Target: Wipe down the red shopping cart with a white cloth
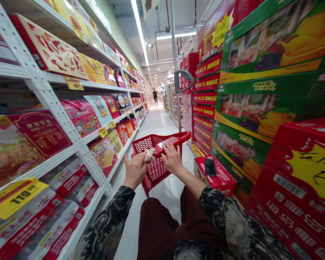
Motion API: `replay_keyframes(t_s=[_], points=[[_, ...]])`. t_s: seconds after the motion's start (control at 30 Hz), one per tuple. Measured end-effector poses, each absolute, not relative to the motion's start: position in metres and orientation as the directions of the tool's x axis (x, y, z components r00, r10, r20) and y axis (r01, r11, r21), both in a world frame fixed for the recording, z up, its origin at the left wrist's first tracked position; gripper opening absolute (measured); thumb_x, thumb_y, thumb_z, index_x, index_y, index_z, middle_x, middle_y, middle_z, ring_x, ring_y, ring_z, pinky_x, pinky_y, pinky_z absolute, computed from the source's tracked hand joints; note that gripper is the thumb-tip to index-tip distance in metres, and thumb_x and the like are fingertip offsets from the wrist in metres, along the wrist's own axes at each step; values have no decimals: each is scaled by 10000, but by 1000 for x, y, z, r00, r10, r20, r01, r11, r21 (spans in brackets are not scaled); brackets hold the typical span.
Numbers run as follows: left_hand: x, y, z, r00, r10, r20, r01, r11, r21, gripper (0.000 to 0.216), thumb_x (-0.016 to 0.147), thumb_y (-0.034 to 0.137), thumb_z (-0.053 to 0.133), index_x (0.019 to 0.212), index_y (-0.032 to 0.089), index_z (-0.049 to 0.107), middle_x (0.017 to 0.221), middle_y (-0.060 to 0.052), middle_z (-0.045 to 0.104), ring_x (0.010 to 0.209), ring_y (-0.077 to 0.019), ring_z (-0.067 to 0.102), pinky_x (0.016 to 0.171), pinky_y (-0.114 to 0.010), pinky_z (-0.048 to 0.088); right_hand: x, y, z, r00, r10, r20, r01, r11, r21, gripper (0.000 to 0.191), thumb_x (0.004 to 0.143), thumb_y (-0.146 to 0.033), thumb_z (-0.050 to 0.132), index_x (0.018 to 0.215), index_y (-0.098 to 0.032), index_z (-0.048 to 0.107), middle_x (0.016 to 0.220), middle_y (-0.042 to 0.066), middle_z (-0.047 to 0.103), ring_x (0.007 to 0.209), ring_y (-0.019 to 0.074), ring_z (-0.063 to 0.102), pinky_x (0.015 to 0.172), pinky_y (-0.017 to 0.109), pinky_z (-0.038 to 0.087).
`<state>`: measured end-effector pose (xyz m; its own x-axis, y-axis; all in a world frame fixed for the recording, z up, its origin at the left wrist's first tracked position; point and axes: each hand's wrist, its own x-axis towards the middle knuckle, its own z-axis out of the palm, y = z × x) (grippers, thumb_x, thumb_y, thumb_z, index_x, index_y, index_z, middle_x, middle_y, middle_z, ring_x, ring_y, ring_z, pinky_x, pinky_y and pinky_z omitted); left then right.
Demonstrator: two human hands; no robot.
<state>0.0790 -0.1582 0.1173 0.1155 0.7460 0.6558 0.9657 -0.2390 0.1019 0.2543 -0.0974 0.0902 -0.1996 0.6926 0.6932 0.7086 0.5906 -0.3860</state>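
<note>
A red plastic shopping basket (157,171) with perforated sides stands in front of my knees, its long red handle (184,136) crossing the top. My left hand (135,168) is closed on a crumpled whitish cloth or tissue (150,154) with coloured marks, pressed against the handle's left part. Its thumb points up. Over the middle of the handle lies my right hand (172,157), fingers draped across the flat panel and holding it. The fingertips of my left hand are partly hidden by the cloth, and the inside of the basket is mostly out of sight.
White shelves (88,141) with boxed and bagged goods run along my left. Green fruit-picture cartons (260,94) and red cartons (289,187) are stacked on my right. A low red box (222,177) sits beside the basket. Far down the aisle is a person (155,95).
</note>
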Motion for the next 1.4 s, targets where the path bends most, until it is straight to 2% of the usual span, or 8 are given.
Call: replay_keyframes(t_s=[0.33, 0.47, 0.63, 0.7, 0.87, 0.97, 1.23, 1.4], points=[[91, -151, 106, 142, 711, 688, 970, -239, 47, 349, 842, 259, 405, 1157, 220, 549, 1183, -103, 621, 1102, -239, 552, 1085, -522, 124, 253, -102, 88, -243, 698, 674, 662, 627, -410, 389, 865, -266, 444, 1244, -220, 516, 1412, 65, 406, 1355, 247, 242, 1079, 548, 175], [100, -149, 105, 146, 703, 696, 972, -234, 33, 349, 838, 240, 408, 1156, 208, 549, 1180, -107, 622, 1100, -240, 555, 1081, -519, 131, 259, -97, 84, -249, 681, 688, 599, 667, -444, 393, 839, -232, 461, 1223, -202, 543, 1392, 73, 429, 1348, 260, 254, 1068, 557, 193], [100, -148, 106, 252, 668, 700, 947, -320, -35, 336, 848, 247, 422, 1161, 234, 544, 1189, -89, 624, 1075, -223, 575, 1081, -521, 119, 275, -84, 83, -237, 662, 711, 552, 694, -462, 378, 828, -187, 443, 1182, -204, 578, 1348, 78, 481, 1335, 261, 286, 1067, 544, 204], [92, -146, 107, 260, 664, 701, 936, -352, -14, 328, 848, 268, 431, 1153, 237, 547, 1180, -83, 631, 1062, -220, 585, 1088, -523, 104, 281, -80, 83, -219, 663, 716, 537, 694, -479, 361, 822, -190, 448, 1150, -200, 599, 1338, 82, 490, 1329, 265, 299, 1067, 539, 211], [81, -137, 112, 187, 723, 665, 913, -378, 154, 309, 862, 288, 385, 1109, 232, 563, 1133, -69, 657, 1038, -218, 597, 1081, -563, 101, 287, -73, 83, -139, 665, 733, 490, 690, -533, 314, 814, -217, 456, 1063, -184, 645, 1297, 92, 524, 1309, 261, 336, 1060, 498, 265], [91, -134, 118, 224, 762, 608, 896, -406, 179, 287, 863, 284, 389, 1075, 233, 576, 1093, -50, 674, 1009, -205, 603, 1070, -565, 138, 287, -69, 83, -132, 660, 740, 485, 694, -532, 314, 802, -221, 465, 1055, -182, 648, 1273, 98, 541, 1294, 266, 358, 1057, 500, 276], [121, -134, 110, 253, 685, 683, 899, -426, 95, 325, 830, 185, 429, 1125, 233, 559, 1172, -70, 637, 1059, -194, 578, 1080, -524, 148, 298, -51, 81, -99, 624, 775, 477, 714, -513, 293, 794, -193, 445, 990, -178, 662, 1207, 98, 587, 1260, 244, 413, 1051, 458, 320], [112, -133, 100, 389, 620, 681, 851, -525, -8, 376, 848, 174, 411, 1203, 256, 505, 1277, -57, 569, 1180, -179, 506, 1095, -504, 100, 304, -48, 86, -74, 626, 776, 558, 671, -488, 313, 798, -204, 443, 1028, -168, 652, 1248, 107, 553, 1264, 249, 403, 1057, 454, 316]])
